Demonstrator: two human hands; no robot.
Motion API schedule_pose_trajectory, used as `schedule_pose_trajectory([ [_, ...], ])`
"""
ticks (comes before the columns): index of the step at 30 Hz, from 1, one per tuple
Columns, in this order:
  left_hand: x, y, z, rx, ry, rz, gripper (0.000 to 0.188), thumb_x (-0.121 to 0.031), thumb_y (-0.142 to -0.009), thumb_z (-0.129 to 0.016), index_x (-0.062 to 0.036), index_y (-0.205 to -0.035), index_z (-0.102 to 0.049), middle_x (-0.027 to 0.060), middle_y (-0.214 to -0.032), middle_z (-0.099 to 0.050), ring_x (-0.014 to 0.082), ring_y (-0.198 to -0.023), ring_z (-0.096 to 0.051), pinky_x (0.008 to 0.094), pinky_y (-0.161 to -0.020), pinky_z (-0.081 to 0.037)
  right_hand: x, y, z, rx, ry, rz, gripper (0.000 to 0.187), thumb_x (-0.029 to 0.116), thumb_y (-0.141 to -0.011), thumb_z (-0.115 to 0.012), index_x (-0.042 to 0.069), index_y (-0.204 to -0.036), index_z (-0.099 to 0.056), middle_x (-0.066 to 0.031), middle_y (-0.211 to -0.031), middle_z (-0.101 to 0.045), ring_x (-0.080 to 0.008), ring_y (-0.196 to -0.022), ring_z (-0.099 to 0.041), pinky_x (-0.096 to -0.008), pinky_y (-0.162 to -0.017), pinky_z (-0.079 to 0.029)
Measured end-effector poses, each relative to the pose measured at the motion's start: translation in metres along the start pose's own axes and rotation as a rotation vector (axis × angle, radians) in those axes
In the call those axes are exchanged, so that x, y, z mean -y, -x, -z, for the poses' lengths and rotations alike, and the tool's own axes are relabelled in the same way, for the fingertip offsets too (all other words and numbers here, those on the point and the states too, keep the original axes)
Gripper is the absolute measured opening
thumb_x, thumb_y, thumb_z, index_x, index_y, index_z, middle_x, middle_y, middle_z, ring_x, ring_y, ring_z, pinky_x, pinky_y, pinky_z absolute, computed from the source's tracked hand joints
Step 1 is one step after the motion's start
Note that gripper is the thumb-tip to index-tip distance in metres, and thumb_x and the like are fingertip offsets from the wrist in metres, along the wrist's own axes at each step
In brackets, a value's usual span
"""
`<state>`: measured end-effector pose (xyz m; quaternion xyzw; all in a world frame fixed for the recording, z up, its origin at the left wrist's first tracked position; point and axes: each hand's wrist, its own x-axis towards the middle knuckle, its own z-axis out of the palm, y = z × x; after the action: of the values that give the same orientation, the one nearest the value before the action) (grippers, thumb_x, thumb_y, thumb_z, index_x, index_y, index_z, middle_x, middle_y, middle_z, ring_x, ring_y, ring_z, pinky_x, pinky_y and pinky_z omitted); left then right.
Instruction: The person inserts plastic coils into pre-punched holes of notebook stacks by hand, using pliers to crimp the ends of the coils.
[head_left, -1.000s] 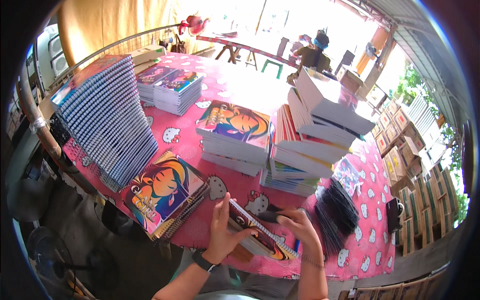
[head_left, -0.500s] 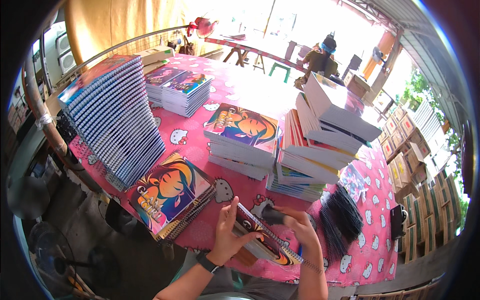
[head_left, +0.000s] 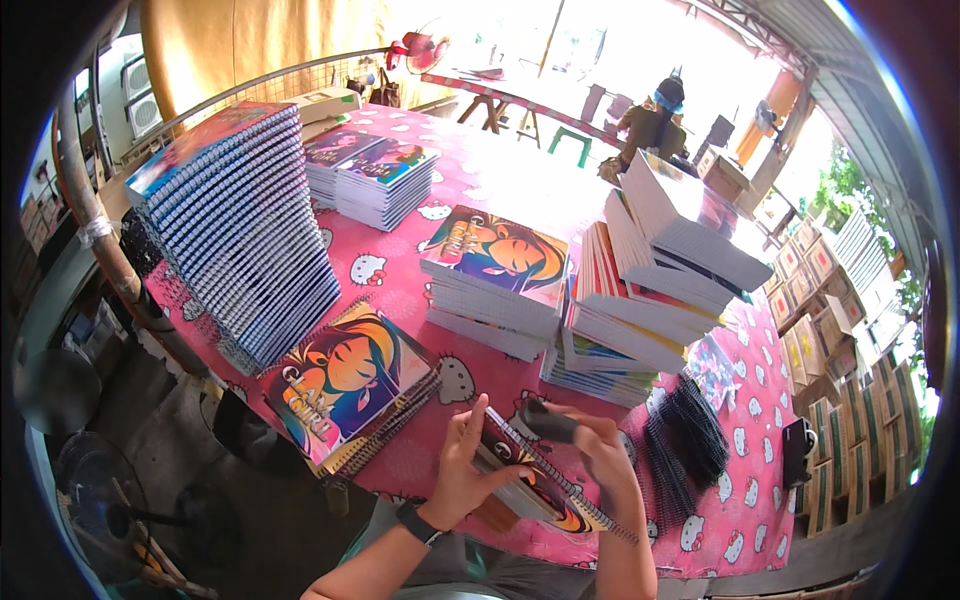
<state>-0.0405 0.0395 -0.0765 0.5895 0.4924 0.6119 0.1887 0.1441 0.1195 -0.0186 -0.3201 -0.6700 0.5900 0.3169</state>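
Note:
My left hand [head_left: 466,482] is closed on a notebook [head_left: 535,492] tilted up on its edge, thumb across the illustrated cover and fingers behind. A dark spiral coil [head_left: 572,488] runs along its upper edge, its loose end sticking out past the lower right corner near my right wrist. My right hand [head_left: 604,452], somewhat blurred, grips a short black object [head_left: 548,422] just above the coil; its kind cannot be made out. To the left lies a small pile of spiral-bound notebooks [head_left: 350,385] with the same colourful cover.
A tall stack of bound notebooks [head_left: 240,235] leans at the left. Unbound book stacks [head_left: 495,285] and fanned ones [head_left: 650,270] stand ahead. Black coils [head_left: 685,450] lie at right on the pink tablecloth [head_left: 740,500]. A person [head_left: 655,125] sits far off; boxes [head_left: 850,440] are stacked at right.
The view has shifted slightly, moving the stacks a little to the right in the picture. My right hand and the black object have shifted slightly along the coil; the left hand keeps its hold.

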Motion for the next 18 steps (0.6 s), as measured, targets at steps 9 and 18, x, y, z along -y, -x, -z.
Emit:
schedule_pose_trajectory([
  [9,-0.002,0.002,0.002,-0.01,0.015,-0.006,0.107,-0.025,-0.062,-0.086,-0.0065,-0.147,-0.025,0.0117,-0.105,-0.046,0.0236,-0.095,-0.049,0.0333,-0.084,-0.044,-0.004,-0.011,-0.009,0.057,0.058,0.082,0.043,0.035,-0.088,-0.062,-0.001,-0.112,-0.064,-0.0188,-0.126,-0.055,-0.0258,-0.123,-0.045,-0.0372,-0.101,-0.034],
  [18,0.004,-0.01,0.02,0.07,0.113,0.034,0.056,-0.011,-0.077,-0.073,-0.0047,-0.129,-0.053,0.0082,-0.099,-0.061,0.0221,-0.093,-0.058,0.0363,-0.089,-0.043,0.021,0.039,0.025,-0.18,0.607,-0.068,0.063,0.033,-0.075,-0.074,0.005,-0.128,-0.052,-0.0161,-0.137,-0.045,-0.0367,-0.123,-0.044,-0.0417,-0.102,-0.037],
])
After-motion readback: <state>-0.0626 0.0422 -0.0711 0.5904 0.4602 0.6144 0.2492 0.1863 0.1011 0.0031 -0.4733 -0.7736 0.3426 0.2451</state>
